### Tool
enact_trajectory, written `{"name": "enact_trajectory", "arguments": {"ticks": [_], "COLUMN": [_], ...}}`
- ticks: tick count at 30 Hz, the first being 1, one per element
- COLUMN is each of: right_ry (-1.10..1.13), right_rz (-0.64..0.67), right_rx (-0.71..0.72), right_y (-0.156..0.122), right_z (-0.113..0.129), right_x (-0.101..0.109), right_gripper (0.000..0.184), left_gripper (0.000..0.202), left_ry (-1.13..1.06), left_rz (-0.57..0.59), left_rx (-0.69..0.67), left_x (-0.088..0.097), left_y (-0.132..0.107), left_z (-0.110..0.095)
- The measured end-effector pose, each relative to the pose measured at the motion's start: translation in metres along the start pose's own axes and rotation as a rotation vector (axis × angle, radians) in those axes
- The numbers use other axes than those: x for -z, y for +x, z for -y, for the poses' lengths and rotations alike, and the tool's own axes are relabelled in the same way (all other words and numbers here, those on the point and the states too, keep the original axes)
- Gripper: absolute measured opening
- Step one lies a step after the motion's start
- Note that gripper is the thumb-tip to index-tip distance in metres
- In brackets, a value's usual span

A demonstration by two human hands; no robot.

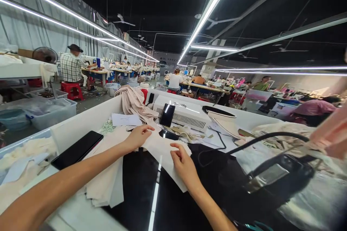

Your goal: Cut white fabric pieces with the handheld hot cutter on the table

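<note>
A pale cream cut fabric piece [164, 151] lies slanting across the glossy black worktop [132, 202]. My left hand [138, 138] is at its upper left edge, fingers stretched to the right and slightly bent. Over the right edge of the piece is my right hand [184, 166], its thumb and curved fingers apart. Neither hand visibly grips the cloth, though the left hand's lower fingers are partly hidden. Beneath my left forearm lies a stack of cream cut pieces [105, 180]. A dark phone [78, 148] lies to the left of the stack.
Behind the hands stand a white slotted machine housing [187, 113], a dark upright phone-like device [167, 114] and a visor [225, 121]. Draped beige fabric [132, 103] hangs at the back left. A blurred black device [282, 173] with a thick cable stands right. People sit at benches beyond.
</note>
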State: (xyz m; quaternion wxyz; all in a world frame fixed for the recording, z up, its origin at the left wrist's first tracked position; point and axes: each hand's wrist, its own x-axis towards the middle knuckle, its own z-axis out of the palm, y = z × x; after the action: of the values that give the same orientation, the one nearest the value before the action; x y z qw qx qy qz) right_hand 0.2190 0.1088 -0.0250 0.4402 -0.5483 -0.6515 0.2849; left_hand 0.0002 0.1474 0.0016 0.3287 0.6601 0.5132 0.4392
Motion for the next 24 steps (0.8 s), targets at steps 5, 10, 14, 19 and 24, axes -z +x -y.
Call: {"name": "enact_trajectory", "arguments": {"ticks": [5, 10, 14, 19, 24], "right_ry": [-0.122, -0.212, -0.287, -0.383, -0.471], "right_rz": [-0.095, -0.114, -0.117, -0.109, -0.083], "right_rx": [0.022, 0.049, 0.067, 0.096, 0.191], "right_y": [0.026, 0.05, 0.065, 0.078, 0.076], "right_z": [-0.013, -0.034, -0.054, -0.073, -0.082], "right_x": [0.022, 0.043, 0.051, 0.048, 0.044], "right_gripper": [0.046, 0.04, 0.035, 0.03, 0.022], "left_gripper": [0.032, 0.031, 0.03, 0.021, 0.026], "left_ry": [0.079, 0.173, 0.249, 0.346, 0.447], "left_rz": [-0.045, -0.062, -0.043, 0.001, 0.015], "left_rx": [-0.035, -0.058, -0.075, -0.09, -0.062], "left_x": [-0.008, -0.018, -0.023, -0.024, -0.023], "left_y": [0.032, 0.048, 0.049, 0.047, 0.045], "left_z": [-0.004, -0.004, 0.004, 0.02, 0.035]}}
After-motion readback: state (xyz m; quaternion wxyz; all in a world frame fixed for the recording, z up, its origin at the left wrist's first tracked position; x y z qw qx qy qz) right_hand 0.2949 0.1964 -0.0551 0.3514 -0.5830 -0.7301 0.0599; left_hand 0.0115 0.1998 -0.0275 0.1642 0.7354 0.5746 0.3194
